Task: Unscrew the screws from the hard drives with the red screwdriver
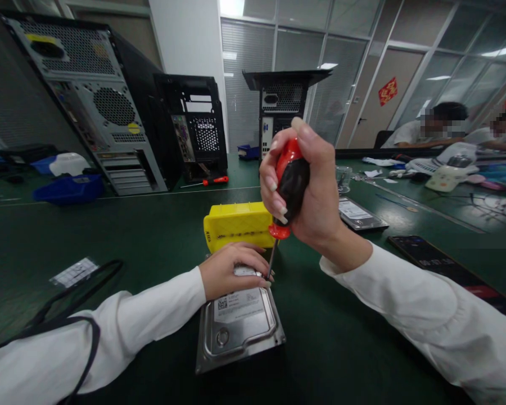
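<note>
A silver hard drive (244,323) lies label side up on the green table in front of me. My left hand (234,267) holds its far part, palm down, with thumb and fingertips close around a screwdriver's tip. That screwdriver (293,188) has a red and black handle and stands nearly upright, leaning slightly. Wrapped in a fist around the handle is my right hand (316,185). The shaft comes down to the drive's right edge; the tip's exact contact is hidden by my left fingers. Directly behind the drive is a yellow plastic bin (236,220) with handwriting on it.
Computer cases (113,112) stand at the back, with another red-handled screwdriver (215,180) near them. On the right are a second hard drive (358,214) and a phone (438,259). A black cable (95,287) and small plastic bag (73,272) lie left. Other people sit far right.
</note>
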Available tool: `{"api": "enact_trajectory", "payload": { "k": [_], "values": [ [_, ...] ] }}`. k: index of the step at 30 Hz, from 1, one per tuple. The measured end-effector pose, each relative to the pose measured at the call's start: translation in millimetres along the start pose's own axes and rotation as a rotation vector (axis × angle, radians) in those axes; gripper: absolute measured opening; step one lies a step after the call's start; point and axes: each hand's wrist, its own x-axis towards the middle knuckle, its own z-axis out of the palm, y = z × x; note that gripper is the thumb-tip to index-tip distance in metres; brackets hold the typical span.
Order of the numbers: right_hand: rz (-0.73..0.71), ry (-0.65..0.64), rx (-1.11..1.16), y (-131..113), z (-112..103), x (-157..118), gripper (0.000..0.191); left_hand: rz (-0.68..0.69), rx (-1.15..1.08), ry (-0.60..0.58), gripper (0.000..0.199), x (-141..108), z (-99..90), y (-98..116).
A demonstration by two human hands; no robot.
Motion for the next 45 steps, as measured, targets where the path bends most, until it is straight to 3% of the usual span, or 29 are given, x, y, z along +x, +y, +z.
{"api": "enact_trajectory", "payload": {
  "k": [24, 30, 35, 40, 45],
  "values": [
    [-0.014, -0.001, -0.056, 1.3, 4.6, -0.5, 0.039, -0.015, 0.095, 0.012, 0.009, -0.7, 0.9, 1.8],
    [0.001, -0.048, -0.071, 1.0, 2.9, -0.2, 0.029, -0.006, 0.087, 0.014, 0.01, -0.6, -0.1, 3.4],
    [0.037, 0.001, -0.05, 1.6, 2.1, -0.1, 0.03, -0.026, 0.092, 0.015, 0.011, -0.4, 0.7, 2.3],
    [0.01, -0.071, 0.074, 4.2, -3.4, 0.5, 0.036, -0.002, 0.083, 0.018, 0.013, -0.4, 1.5, -1.6],
    [0.016, -0.116, 0.038, 6.1, -8.8, 3.2, 0.025, -0.015, 0.075, 0.004, 0.012, -0.9, 1.8, -2.4]
  ]
}}
